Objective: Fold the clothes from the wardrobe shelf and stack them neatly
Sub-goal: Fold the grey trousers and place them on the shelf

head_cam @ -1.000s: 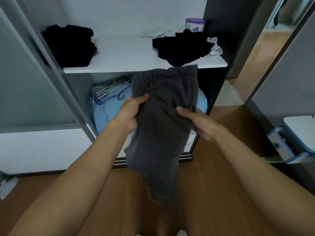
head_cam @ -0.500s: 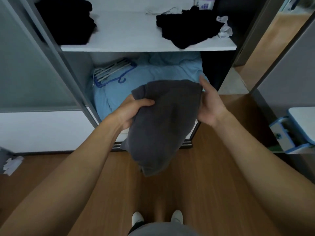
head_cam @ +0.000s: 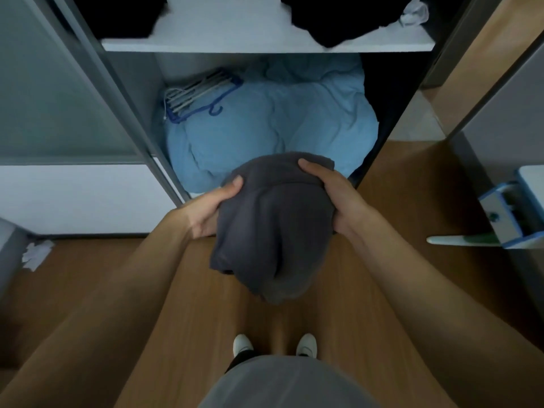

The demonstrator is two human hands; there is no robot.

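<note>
Both hands grip a dark grey garment [head_cam: 273, 231] from opposite sides, holding it bunched in the air in front of the person's body. The left hand [head_cam: 210, 209] has its thumb pressed on top of the cloth near the upper left edge, with the fingers curled underneath. The right hand [head_cam: 335, 198] wraps the upper right edge, thumb over the top fold and fingers tucked below, out of sight. Between the two hands the cloth is doubled over into a rounded bundle, and its loose lower end hangs down below the grip, above the wooden floor [head_cam: 426, 187].

Just beyond the grip, inside the open wardrobe, lies a crumpled light blue quilt [head_cam: 265, 128], and a bunch of hangers [head_cam: 197, 95] rests on its far left part. Higher up, past the quilt, runs a white shelf [head_cam: 265, 44]. A pile of black clothes [head_cam: 117, 16] sits at the shelf's left end and another black heap [head_cam: 338, 19] at its right end, part of it drooping over the front edge. A small white cloth [head_cam: 413, 13] lies just right of that heap.

Well to the right of the grip an open blue and white drawer [head_cam: 500, 213] juts out. Far to the left, crumpled white paper [head_cam: 36, 254] lies on the floor. Below the grip, the toes of two white shoes [head_cam: 306, 344] show.
</note>
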